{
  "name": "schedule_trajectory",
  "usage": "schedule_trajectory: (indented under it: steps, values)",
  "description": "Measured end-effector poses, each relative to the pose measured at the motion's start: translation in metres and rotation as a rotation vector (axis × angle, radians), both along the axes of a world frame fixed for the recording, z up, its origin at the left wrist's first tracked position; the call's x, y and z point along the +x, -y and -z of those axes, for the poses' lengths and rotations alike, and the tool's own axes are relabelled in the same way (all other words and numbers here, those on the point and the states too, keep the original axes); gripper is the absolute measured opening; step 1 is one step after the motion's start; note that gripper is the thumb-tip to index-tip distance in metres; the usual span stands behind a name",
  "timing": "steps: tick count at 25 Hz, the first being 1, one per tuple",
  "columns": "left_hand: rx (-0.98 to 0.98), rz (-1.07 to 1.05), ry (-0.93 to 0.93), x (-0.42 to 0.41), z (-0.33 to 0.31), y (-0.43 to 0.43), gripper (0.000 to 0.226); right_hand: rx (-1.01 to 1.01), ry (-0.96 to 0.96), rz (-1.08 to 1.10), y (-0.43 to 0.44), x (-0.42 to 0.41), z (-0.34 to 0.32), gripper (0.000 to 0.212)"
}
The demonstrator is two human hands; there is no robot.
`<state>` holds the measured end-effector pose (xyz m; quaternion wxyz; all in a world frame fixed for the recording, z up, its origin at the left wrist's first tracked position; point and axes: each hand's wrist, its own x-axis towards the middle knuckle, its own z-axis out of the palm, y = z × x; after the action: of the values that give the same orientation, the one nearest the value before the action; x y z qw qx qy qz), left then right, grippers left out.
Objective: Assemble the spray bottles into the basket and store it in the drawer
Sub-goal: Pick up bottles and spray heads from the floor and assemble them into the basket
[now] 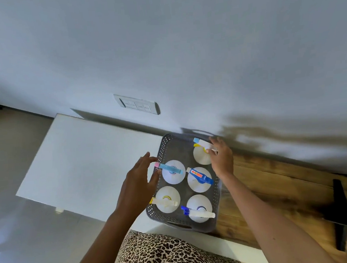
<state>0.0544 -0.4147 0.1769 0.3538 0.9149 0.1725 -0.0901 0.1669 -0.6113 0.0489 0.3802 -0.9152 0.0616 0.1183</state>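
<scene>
A grey perforated basket (162, 153) stands on the white cabinet top (90, 155) against the wall. Several white spray bottles stand upright in it. One has a light blue trigger head (170, 169), another a dark blue head (201, 177). My right hand (221, 158) grips the white head of the far right bottle (201, 155), which has blue and yellow tips. My left hand (140, 180) hovers at the basket's left rim, fingers spread, next to the pink tip of the light blue sprayer; nothing is in it.
A wooden surface (278, 187) adjoins the basket on the right, with a black bracket (341, 211) on it. A wall socket plate (137, 105) sits above the cabinet. Grey floor (30, 227) lies to the left. Leopard-print clothing (169, 257) fills the bottom centre.
</scene>
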Motion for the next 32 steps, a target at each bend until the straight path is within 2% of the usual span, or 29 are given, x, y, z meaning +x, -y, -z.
schedule_trajectory:
  steps: [3,9,15,23,32]
  values:
    - [-0.004,-0.033,0.022,-0.01,-0.007,-0.001,0.036,-0.025,0.071,-0.01,-0.005,-0.005,-0.018,0.048]
    - [0.036,-0.184,0.088,-0.044,-0.024,-0.015,0.035,0.014,0.27,-0.111,-0.035,-0.027,-0.049,0.047]
    - [0.057,-0.428,0.153,-0.105,-0.043,-0.032,0.035,0.178,0.294,-0.38,-0.097,-0.071,-0.083,0.045]
    - [0.096,-0.799,0.22,-0.28,-0.062,-0.06,0.032,0.219,0.379,-0.73,-0.175,-0.203,-0.106,0.041]
    - [0.189,-1.172,0.23,-0.526,-0.071,-0.044,0.03,0.295,0.361,-1.161,-0.245,-0.443,-0.13,0.039]
